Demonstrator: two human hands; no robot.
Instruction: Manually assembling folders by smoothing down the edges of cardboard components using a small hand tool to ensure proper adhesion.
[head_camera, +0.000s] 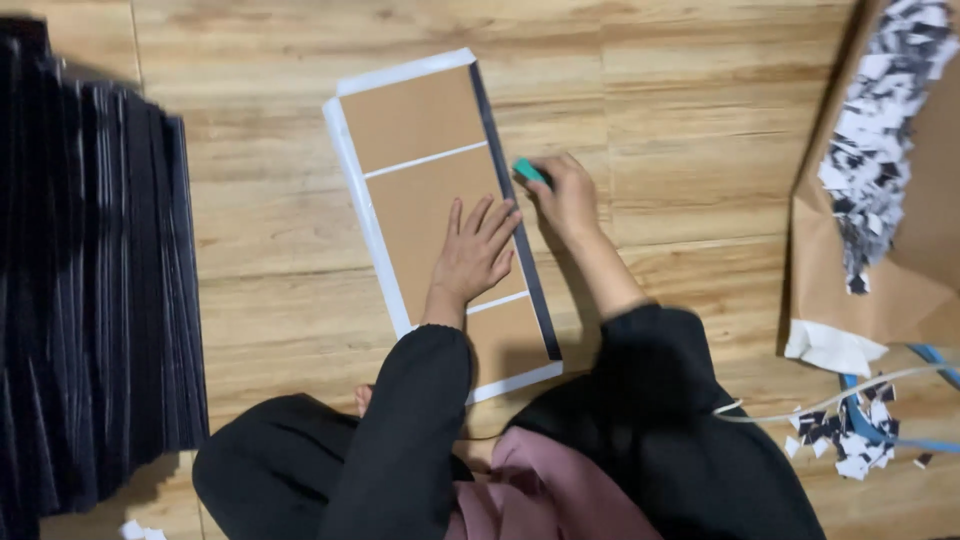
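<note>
The brown board (440, 190) with its white border lay flat on the wooden floor (680, 120). The left hand (475, 250) pressed it down, fingers spread. The right hand (565, 195) pinched a small green tool (530, 172) at the board's dark right edge strip (520, 230). Firm downward pressure and a steady stroke along the strip would likely serve best.

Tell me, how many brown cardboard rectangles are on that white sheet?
3. The top panel lies at the sheet's far end, the middle panel sits under the left hand, and the bottom panel is nearest the person, partly covered by the sleeve.
</note>
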